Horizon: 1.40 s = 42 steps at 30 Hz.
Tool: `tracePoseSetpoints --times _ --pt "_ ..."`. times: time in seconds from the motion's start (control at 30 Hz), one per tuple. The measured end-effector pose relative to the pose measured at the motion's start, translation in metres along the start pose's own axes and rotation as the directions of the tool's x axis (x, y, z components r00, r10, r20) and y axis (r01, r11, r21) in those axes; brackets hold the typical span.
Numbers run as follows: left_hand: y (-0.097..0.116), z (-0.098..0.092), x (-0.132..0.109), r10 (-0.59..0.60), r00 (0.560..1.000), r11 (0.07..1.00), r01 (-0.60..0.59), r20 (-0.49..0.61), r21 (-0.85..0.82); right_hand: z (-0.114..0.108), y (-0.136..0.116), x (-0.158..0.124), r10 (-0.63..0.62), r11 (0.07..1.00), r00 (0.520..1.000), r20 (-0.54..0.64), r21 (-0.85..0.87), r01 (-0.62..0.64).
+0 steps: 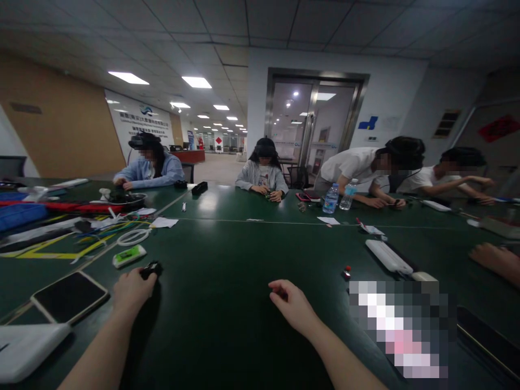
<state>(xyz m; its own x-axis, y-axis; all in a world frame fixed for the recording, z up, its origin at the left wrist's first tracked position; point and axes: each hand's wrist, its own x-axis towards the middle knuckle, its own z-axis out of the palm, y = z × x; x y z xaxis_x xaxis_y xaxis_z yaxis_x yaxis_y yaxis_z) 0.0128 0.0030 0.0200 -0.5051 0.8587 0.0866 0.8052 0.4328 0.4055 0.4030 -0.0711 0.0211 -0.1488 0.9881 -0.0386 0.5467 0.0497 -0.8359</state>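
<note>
Pinching black object (pixel 151 268), left hand (pixel 130 291), right hand (pixel 290 304) curled on table (pixel 227 244)

Tabletop (pixel 227 260) dk green w/ yellow tape stripes (pixel 60 250) nr left edge. Blk: small object (pixel 151 268), phone (pixel 69 297). Power strip (pixel 388 256) white.

An open-plan office: a grid ceiling with recessed light panels (pixel 197 82), glass doors in a steel frame (pixel 312 127) and a printed wall banner (pixel 140 127). Several people sit working around one long green bench (pixel 227 254) strewn with phones, cables and water bottles (pixel 331 198).
</note>
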Motion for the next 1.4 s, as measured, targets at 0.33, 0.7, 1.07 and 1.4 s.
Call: tracePoseSetpoints --times 0.33,0.7,1.07,1.4 --pt "0.013 -0.013 -0.007 -0.079 0.995 0.963 0.06 0.063 0.262 0.002 0.0 -0.002 0.0 1.0 1.0 -0.015 0.024 0.0" --pt "0.015 -0.015 -0.009 -0.08 0.995 0.967 0.063 0.062 0.245 0.002 -0.002 -0.002 0.012 1.0 1.0 -0.017 0.027 -0.011" --pt "0.013 -0.014 -0.008 -0.075 0.995 0.979 0.062 0.062 0.194 0.001 -0.005 -0.003 0.036 0.998 0.999 -0.012 0.043 -0.036" --pt "0.003 -0.001 -0.003 -0.039 0.998 0.994 0.043 -0.047 0.097 0.003 0.008 0.002 -0.019 1.0 1.0 -0.012 0.023 0.019"
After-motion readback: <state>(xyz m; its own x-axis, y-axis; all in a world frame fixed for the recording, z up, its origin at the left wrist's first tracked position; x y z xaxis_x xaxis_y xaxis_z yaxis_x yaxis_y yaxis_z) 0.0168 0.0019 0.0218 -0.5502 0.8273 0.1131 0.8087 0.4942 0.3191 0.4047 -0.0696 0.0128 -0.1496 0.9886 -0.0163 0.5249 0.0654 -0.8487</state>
